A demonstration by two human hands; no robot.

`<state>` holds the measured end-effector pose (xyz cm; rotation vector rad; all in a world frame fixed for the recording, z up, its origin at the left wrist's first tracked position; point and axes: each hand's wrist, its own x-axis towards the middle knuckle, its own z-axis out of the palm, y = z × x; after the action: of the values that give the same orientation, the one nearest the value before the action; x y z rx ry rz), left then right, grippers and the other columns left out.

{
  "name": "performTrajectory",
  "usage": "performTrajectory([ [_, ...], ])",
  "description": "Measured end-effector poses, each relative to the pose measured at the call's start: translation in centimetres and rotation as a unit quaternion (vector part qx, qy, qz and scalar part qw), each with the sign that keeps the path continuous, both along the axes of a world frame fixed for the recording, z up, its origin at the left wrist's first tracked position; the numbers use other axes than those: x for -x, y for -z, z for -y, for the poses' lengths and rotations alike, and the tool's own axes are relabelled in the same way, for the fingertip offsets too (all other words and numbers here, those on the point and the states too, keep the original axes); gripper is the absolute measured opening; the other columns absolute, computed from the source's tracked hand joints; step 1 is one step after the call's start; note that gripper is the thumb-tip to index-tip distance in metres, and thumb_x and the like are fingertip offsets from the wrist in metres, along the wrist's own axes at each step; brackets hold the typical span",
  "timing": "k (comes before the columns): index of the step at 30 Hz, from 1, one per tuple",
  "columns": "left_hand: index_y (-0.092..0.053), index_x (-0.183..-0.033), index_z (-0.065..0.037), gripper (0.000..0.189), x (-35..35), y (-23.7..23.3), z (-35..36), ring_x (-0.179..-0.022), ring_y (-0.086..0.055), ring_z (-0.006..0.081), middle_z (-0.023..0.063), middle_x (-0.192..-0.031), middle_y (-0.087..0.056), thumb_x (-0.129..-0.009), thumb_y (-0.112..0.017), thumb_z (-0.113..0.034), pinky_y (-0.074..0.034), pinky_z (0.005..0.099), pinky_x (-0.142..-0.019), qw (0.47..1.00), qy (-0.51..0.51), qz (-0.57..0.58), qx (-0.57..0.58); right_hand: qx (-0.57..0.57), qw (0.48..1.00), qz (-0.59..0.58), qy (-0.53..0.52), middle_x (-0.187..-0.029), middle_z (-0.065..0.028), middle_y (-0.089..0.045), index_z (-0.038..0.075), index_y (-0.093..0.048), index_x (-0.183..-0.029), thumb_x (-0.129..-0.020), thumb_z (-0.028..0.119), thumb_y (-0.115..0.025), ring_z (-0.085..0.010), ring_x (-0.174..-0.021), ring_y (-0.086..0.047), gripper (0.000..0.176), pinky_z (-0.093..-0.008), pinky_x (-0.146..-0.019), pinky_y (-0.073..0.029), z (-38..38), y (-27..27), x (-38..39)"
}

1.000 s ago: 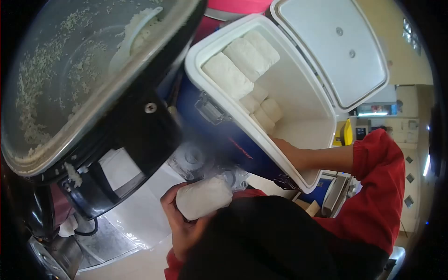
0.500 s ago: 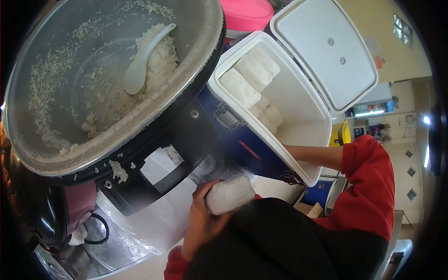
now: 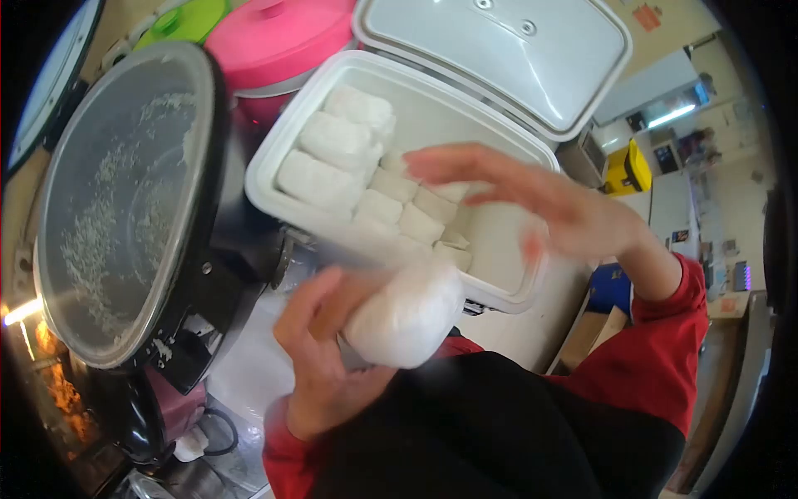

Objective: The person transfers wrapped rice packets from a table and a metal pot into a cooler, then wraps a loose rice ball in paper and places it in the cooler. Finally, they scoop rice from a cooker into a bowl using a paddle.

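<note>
My left hand (image 3: 320, 349) is wrapped round a white rice packet (image 3: 407, 316), a rounded bundle held up near my chest at the front of the cooler box. My right hand (image 3: 565, 208) hangs over the box, fingers apart and partly blurred, holding nothing. Inside the white-lined cooler box (image 3: 507, 279) are several similar packets (image 3: 320, 179), stacked higher at the left end. More lie lower in the middle, some of them behind my right hand.
Left of the box stands a large rice cooker pot (image 3: 204, 166) with rice clinging inside. Behind are a pink lidded container (image 3: 283, 37) and a green lid (image 3: 187, 18). The cooler's lid (image 3: 499, 62) is tipped back. A yellow object (image 3: 629, 169) is at the right.
My right hand has come up out of the cooler box. My left hand still holds the packet, now nearer the box. The view has turned toward the box, showing more packets inside.
</note>
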<state>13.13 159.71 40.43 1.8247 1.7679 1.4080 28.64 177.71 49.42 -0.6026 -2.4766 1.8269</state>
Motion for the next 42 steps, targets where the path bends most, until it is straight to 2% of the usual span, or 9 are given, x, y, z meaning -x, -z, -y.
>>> performTrajectory([
  [3, -0.015, -0.13, -0.003, 0.092, -1.2, -0.8, -4.7, -0.112, -0.045, 0.025, 0.0141, -0.122, -0.031, -0.064, -0.079, -0.003, -0.043, 0.0342, -0.088, 0.955, 0.115, 0.274, -0.017, -0.158, 0.98, -0.121, -0.002, -0.125, -0.0097, -0.05, 0.003, -0.039, -0.133, -0.06, 0.026, -0.085, -0.0199, -0.115, -0.048, 0.089, -0.0329, -0.096, -0.038, 0.9, 0.8, -1.8],
  [5, -0.012, -0.132, -0.004, 0.088, -2.5, -2.2, -7.7, -0.113, -0.042, 0.0253, 0.0136, -0.127, -0.026, -0.07, -0.076, -0.006, -0.038, 0.0373, -0.095, 0.918, 0.183, 0.35, 0.043, -0.091, 0.98, -0.128, 0.125, -0.123, -0.0081, -0.05, 0.001, -0.042, -0.129, -0.057, 0.016, -0.087, -0.016, -0.113, -0.048, 0.086, -0.0301, -0.096, -0.038, 0.1, 1.4, -3.5],
  [7, -0.011, -0.136, -0.004, 0.083, -4.9, -2.6, -10.7, -0.124, -0.036, 0.0259, 0.0193, -0.13, -0.037, -0.081, -0.064, -0.038, -0.03, 0.0386, -0.103, 0.928, 0.133, 0.349, -0.009, -0.056, 0.97, -0.169, 0.163, -0.121, -0.0073, -0.052, 0.001, -0.045, -0.126, -0.06, 0.01, -0.083, -0.0139, -0.112, -0.049, 0.077, -0.0288, -0.095, -0.039, -1.9, 2.5, -5.6],
  [11, -0.037, -0.129, -0.003, 0.045, -3.8, -2.8, -15.9, -0.125, -0.035, 0.0227, 0.0145, -0.129, -0.042, -0.088, -0.048, -0.016, -0.027, 0.0374, -0.104, 0.976, 0.182, 0.005, 0.121, -0.139, 0.937, -0.182, 0.264, -0.118, -0.0092, -0.053, 0.001, -0.047, -0.124, -0.071, 0.012, -0.07, -0.0175, -0.106, -0.054, 0.058, -0.0307, -0.092, -0.042, -4.3, 3.0, -10.1],
  [16, -0.065, -0.093, -0.006, 0.017, -8.3, 4.6, -21.3, -0.119, -0.044, 0.024, 0.0091, -0.114, -0.057, -0.078, -0.055, -0.008, -0.029, 0.0383, -0.107, 0.808, 0.464, -0.286, 0.224, -0.235, 0.895, -0.207, 0.317, -0.119, -0.0117, -0.053, 0.002, -0.048, -0.123, -0.071, 0.014, -0.067, -0.0213, -0.104, -0.056, 0.057, -0.0327, -0.09, -0.045, -5.9, 4.1, -12.9],
  [21, -0.057, -0.114, -0.01, 0.036, -9.6, 8.2, -22.9, -0.121, -0.044, 0.0248, 0.0101, -0.123, -0.053, -0.078, -0.057, -0.007, -0.028, 0.0376, -0.108, 0.803, 0.418, 0.022, 0.424, -0.366, 0.89, -0.183, 0.202, -0.109, -0.0128, -0.056, 0.005, -0.05, -0.121, -0.068, 0.008, -0.071, -0.0266, -0.095, -0.059, 0.057, -0.0337, -0.079, -0.049, -6.2, 5.7, -11.8],
  [33, -0.055, -0.117, -0.008, 0.034, -8.7, 10.8, -24.2, -0.119, -0.046, 0.0259, 0.0128, -0.123, -0.053, -0.083, -0.055, -0.013, -0.034, 0.0394, -0.103, 0.734, 0.464, -0.26, 0.423, -0.408, 0.895, 0.037, 0.177, -0.089, -0.0131, -0.052, 0.014, -0.052, -0.116, -0.068, 0.007, -0.069, -0.0333, -0.073, -0.057, 0.052, -0.0395, -0.063, -0.048, -5.4, 8.0, -8.9],
  [41, -0.052, -0.122, -0.008, 0.04, -4.8, 8.2, -23.0, -0.121, -0.044, 0.0261, 0.0159, -0.129, -0.048, -0.085, -0.055, -0.023, -0.032, 0.0417, -0.105, 0.724, 0.445, -0.433, 0.301, -0.486, 0.852, 0.196, 0.007, -0.086, -0.0189, -0.058, 0.001, -0.055, -0.102, -0.069, 0.006, -0.064, -0.0339, -0.076, -0.061, 0.034, -0.0398, -0.065, -0.05, -6.1, 7.3, -6.2],
  [42, -0.056, -0.118, -0.007, 0.039, -5.0, 5.8, -23.4, -0.114, -0.05, 0.027, 0.0153, -0.124, -0.054, -0.085, -0.055, -0.027, -0.032, 0.0438, -0.101, 0.706, 0.391, -0.406, 0.429, -0.495, 0.837, 0.233, -0.032, -0.085, -0.0187, -0.059, 0.001, -0.057, -0.099, -0.068, 0.006, -0.064, -0.0338, -0.077, -0.061, 0.032, -0.0393, -0.065, -0.051, -6.4, 7.6, -5.3],
])
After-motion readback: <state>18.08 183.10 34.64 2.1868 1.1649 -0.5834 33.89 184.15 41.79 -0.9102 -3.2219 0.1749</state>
